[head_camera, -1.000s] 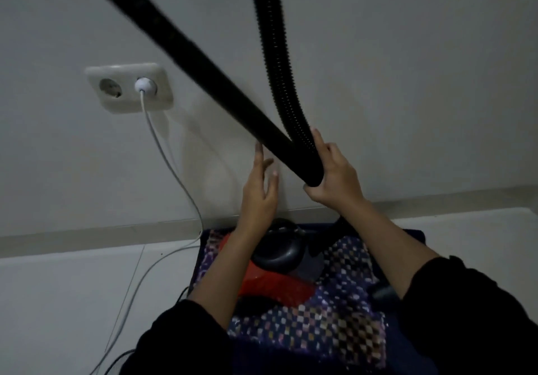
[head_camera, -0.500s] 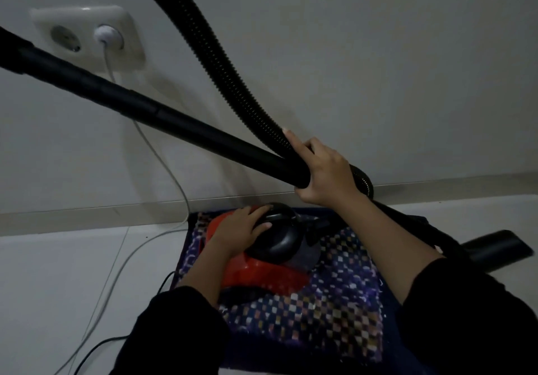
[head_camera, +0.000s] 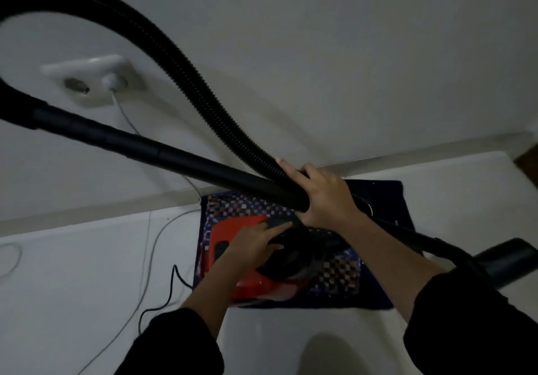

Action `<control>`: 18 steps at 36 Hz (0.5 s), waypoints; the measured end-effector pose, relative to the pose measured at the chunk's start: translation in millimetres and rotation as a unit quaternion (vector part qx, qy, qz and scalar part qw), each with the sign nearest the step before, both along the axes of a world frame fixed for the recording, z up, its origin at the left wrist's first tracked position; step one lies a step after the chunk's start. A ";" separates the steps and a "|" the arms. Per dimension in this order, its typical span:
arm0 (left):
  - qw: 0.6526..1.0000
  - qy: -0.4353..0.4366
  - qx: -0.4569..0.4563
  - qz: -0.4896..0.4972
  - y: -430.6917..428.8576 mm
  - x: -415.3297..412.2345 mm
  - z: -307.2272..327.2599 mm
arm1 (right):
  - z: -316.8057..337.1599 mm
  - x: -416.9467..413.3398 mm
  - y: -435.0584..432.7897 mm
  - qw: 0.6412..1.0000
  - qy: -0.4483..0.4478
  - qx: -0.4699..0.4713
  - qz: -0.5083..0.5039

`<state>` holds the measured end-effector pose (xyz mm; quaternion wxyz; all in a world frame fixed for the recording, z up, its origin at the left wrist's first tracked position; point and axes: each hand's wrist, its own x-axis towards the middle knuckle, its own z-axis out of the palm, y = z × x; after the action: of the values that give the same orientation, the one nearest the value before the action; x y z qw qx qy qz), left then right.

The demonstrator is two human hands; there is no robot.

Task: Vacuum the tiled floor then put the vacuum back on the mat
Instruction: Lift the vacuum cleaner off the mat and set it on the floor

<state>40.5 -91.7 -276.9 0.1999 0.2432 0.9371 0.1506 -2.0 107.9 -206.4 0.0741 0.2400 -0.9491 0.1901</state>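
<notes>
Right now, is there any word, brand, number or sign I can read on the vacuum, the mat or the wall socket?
No text can be read.
The red vacuum shows only a dark patch, too blurred to tell whether it bears text.
The mat, the hose and the wall socket show no writing.

no readable text, labels, numbers

Red vacuum (head_camera: 233,235); black hose (head_camera: 186,83); checkered blue mat (head_camera: 337,272).
</notes>
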 end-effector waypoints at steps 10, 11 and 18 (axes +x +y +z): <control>0.996 -0.079 0.007 -0.031 7.6 70.1 173.4 | 183.9 79.3 5.2 0.997 -0.026 -0.023 -0.067; 0.996 -0.076 0.013 -0.038 8.6 76.1 189.4 | 202.4 87.1 4.2 0.997 -0.022 -0.027 -0.073; 0.994 -0.045 0.005 -0.101 11.2 109.8 282.7 | 300.4 145.9 5.6 0.992 0.003 -0.003 -0.128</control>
<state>150.3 -80.5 5.9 0.2554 0.3304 0.8970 0.1449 143.9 113.5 93.9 0.1016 0.1173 -0.9712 0.1808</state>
